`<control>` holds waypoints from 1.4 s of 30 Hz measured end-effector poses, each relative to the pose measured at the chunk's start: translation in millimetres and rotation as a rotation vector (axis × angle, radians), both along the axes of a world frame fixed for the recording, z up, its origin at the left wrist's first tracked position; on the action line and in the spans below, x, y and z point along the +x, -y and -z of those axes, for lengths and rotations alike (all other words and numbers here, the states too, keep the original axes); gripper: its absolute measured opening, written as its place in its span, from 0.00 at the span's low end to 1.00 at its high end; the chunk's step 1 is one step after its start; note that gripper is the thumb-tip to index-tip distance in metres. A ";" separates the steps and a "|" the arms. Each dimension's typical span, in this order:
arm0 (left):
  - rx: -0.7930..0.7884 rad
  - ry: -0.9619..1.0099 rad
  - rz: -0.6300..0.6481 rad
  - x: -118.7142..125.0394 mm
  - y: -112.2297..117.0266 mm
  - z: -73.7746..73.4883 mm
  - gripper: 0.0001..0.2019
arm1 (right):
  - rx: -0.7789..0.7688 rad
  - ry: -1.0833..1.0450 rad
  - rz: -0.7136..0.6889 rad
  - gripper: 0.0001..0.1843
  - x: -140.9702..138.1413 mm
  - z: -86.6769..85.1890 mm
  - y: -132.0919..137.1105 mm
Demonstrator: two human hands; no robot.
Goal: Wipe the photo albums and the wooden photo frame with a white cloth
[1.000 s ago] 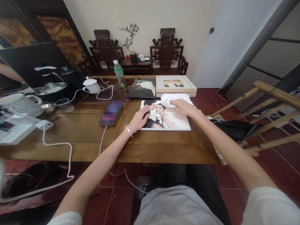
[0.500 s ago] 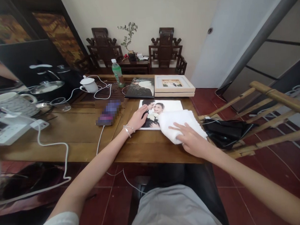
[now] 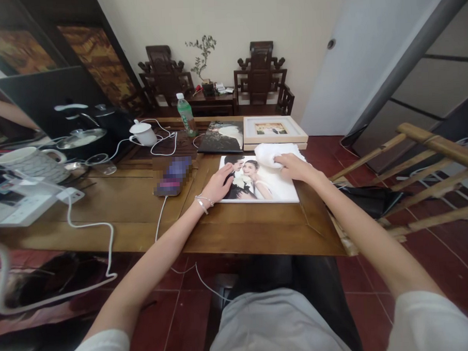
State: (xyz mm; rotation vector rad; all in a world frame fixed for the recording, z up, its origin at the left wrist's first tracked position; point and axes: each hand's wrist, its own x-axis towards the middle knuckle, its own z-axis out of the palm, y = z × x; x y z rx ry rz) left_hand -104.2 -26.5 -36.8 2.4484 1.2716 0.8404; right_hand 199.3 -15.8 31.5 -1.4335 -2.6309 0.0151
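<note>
A large photo print (image 3: pixel 275 186) of a couple lies flat on the wooden table (image 3: pixel 236 232). My left hand (image 3: pixel 219 184) rests on its left edge, fingers spread flat. A bracelet sits on that wrist. My right hand (image 3: pixel 292 166) presses a bunched white cloth (image 3: pixel 267 154) onto the print's far right corner, fingers curled over it.
Behind the print lie a dark photo (image 3: pixel 222 136) and a stacked light-wood picture frame (image 3: pixel 274 131). A phone (image 3: pixel 173 176) on a cable lies left of it, with a green bottle (image 3: pixel 186 115), a white teapot (image 3: pixel 143 133) and cookware further left. A bamboo rack (image 3: pixel 424 182) stands on the right.
My right hand slid the cloth from the print's far corner down to its near right edge, then back up to the far corner. My left hand stayed put.
</note>
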 end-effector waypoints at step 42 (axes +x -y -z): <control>-0.006 0.037 0.002 2.1 1.1 1.0 0.23 | 0.013 -0.005 -0.047 0.22 -23.5 8.0 57.3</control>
